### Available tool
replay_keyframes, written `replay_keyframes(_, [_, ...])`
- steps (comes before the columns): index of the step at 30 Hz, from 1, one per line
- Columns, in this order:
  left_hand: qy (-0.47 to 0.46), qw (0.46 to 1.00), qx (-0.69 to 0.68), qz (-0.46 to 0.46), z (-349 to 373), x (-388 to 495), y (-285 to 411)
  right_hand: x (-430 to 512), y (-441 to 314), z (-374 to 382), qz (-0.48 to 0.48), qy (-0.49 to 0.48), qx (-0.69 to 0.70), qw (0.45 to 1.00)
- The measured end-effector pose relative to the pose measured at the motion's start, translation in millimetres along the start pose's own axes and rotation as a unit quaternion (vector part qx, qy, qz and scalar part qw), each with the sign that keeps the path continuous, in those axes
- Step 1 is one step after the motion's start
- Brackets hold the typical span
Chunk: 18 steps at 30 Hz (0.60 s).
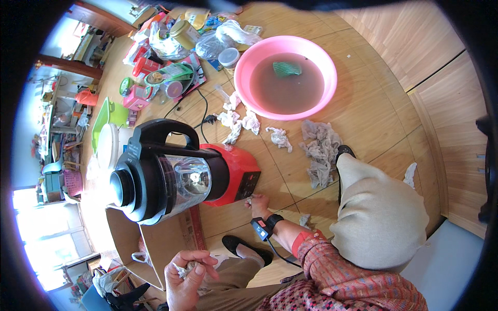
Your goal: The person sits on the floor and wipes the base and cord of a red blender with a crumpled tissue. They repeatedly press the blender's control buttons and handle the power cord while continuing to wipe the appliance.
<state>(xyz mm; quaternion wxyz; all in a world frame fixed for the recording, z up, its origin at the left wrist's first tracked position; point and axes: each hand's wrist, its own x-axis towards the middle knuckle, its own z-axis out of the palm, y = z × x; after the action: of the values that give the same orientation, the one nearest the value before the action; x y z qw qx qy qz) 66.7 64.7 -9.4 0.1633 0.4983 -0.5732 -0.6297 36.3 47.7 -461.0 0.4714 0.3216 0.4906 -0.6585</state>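
Observation:
A countertop blender (175, 175) stands before me, with a red base (231, 171), a clear jug and a black lid and handle. My right hand (257, 205), wearing a black wristband, is at the lower edge of the base, beside its dark control panel (248, 185). Its fingers are pinched together on a small pale scrap of tissue (249, 200), mostly hidden. Nearer to me and to the left, my left hand (188, 278) is raised, palm turned up. A crumpled, greyish tissue (186, 269) sits between its thumb and fingers.
A pink basin (286, 112) of murky water holds a green scrubber (287, 69). Crumpled tissues (237, 123) and a grey rag (321, 151) lie on the floor. Behind the blender are a black cable (205, 112) and many jars and packages. A cardboard box (155, 248) stands left; wooden cabinets (447, 105) right.

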Motion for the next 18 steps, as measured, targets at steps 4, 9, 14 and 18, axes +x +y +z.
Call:
replay_keyframes(4, [-0.007, 1.000, 0.011, 0.008, -3.4, 1.3, -0.9, 4.4, -19.7, 0.2, -0.009, 0.000, -0.031, 0.999])
replay_keyframes(9, [0.004, 1.000, 0.003, 0.009, -7.8, 2.5, -4.5, 19.7, -66.5, 15.4, -0.113, 0.049, -0.083, 0.989])
replay_keyframes(14, [0.009, 1.000, 0.016, 0.011, -11.9, 0.2, -4.6, 44.3, -86.7, 17.4, -0.129, 0.035, -0.022, 0.991])
replay_keyframes(18, [0.009, 1.000, 0.009, 0.019, -12.1, -1.4, -4.7, 41.2, -65.4, 17.2, -0.210, 0.051, -0.047, 0.975])
